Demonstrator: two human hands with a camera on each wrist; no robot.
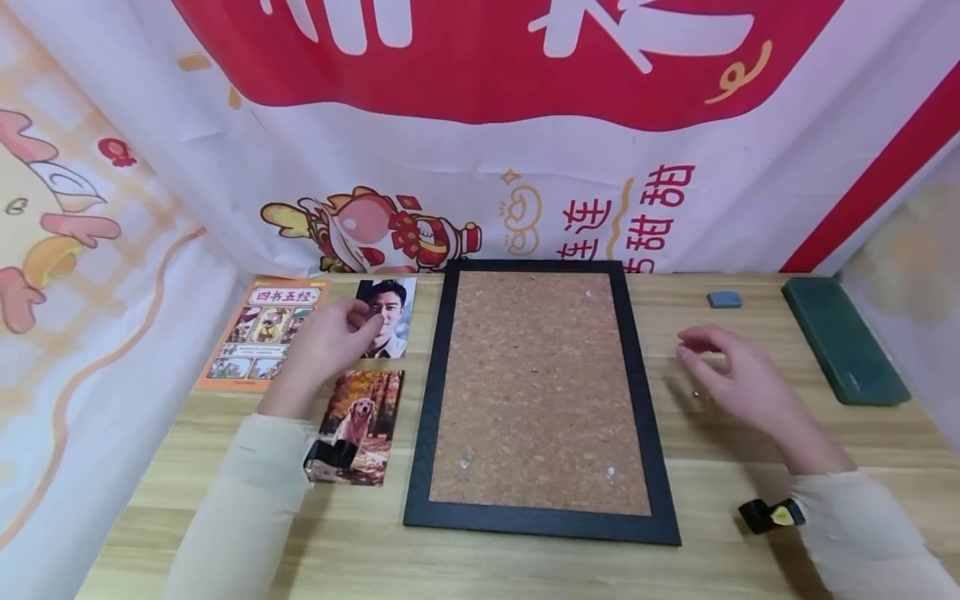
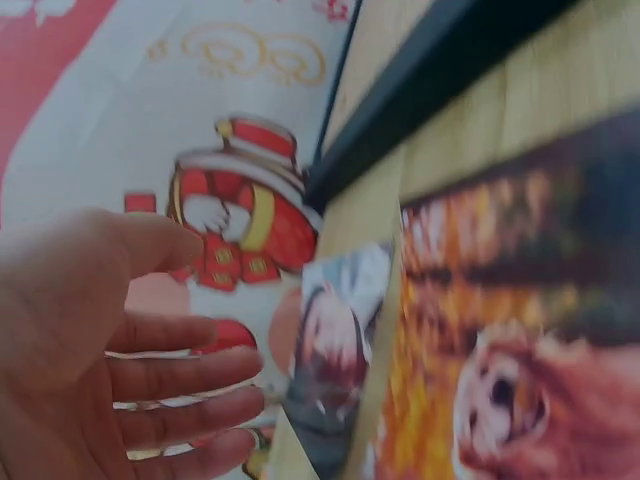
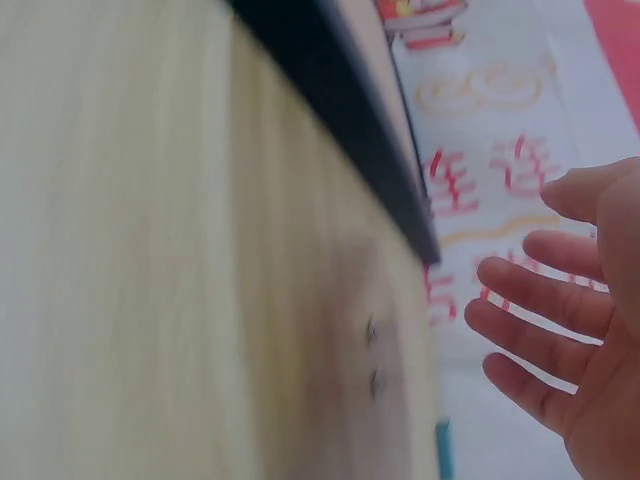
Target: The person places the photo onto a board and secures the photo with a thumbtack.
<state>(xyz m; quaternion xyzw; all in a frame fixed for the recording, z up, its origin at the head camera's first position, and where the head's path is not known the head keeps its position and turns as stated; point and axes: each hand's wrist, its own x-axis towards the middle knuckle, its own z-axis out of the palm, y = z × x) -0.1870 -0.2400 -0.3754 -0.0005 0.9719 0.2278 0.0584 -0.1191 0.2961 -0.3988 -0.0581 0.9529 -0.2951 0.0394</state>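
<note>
My left hand hovers over a portrait photo of a person, its fingers loosely bent and holding nothing. The left wrist view shows its fingers spread apart, with the photo beyond them. Below the portrait lies a photo of a golden retriever among autumn leaves, partly covered by the wrist strap. To the right, my right hand hangs above the table with relaxed fingers and nothing in it. Beneath it lie two small pins. A black-framed cork board lies between the hands, with several clear pins on it.
An orange-bordered booklet lies at the left, partly behind the left forearm. At the back right is a blue eraser, with a dark green case along the right edge. Printed cloth hangs close behind the wooden table.
</note>
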